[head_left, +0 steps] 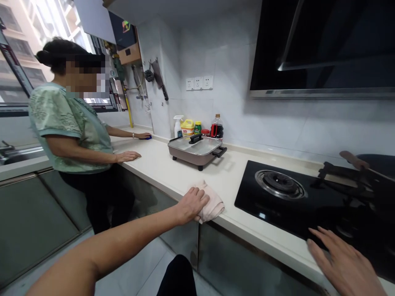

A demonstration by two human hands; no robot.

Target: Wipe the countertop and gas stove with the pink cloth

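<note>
Two bare hands reach out over the counter [234, 164], and only one of them holds anything. The left hand [193, 204] has its fingers curled down over a bunched, pale pink cloth [212, 203], pressing it at the front edge of the counter, with the lower end of the cloth lapping over the lip. The cloth lies between the lidded electric pan [194, 155] behind it and the black stove [247, 197] to its right, apart from both. The right hand [345, 255] is empty, fingers spread wide, by the stove's front edge; whether it leans there or hovers, I cannot tell.

I'd judge that the step in hand is wiping this stretch of counter, about the edge. The next move would call for a flat, even press on the cloth, with room left for the pan's feet and its side handle [220, 152], and care not to let the cloth slip off the lip.

Farther left, another person [70, 119] stands at the same counter, one hand on a small blue thing [146, 137] near the wall, the other resting at the front edge, well apart from the cloth
</note>
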